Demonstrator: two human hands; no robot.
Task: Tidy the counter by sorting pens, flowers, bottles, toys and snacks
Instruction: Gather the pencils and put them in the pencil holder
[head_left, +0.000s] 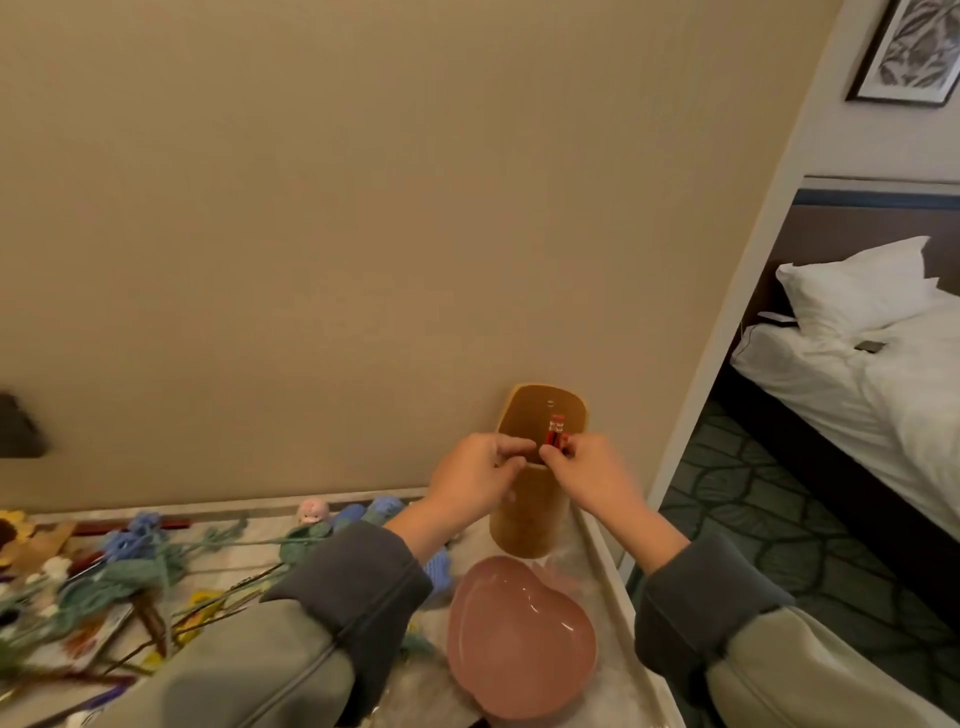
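A tall amber holder (524, 514) stands at the counter's back right corner against the wall. My right hand (587, 470) pinches a few red pens (555, 434) over its open top, their tips pointing up. My left hand (480, 475) is at the holder's rim on the left, its fingers curled close to the pens; whether it grips the rim or the pens I cannot tell. Crocheted flowers (135, 551) with blue heads and green stems lie scattered on the counter (249, 551) at the left. A small pink toy (313, 512) sits by the wall.
A pink heart-shaped dish (519, 649) lies in front of the holder near the counter's right edge. More pens and yellow wrappers lie under the flowers at the left. A dark object (21, 426) hangs on the wall at far left. To the right are patterned carpet and a bed.
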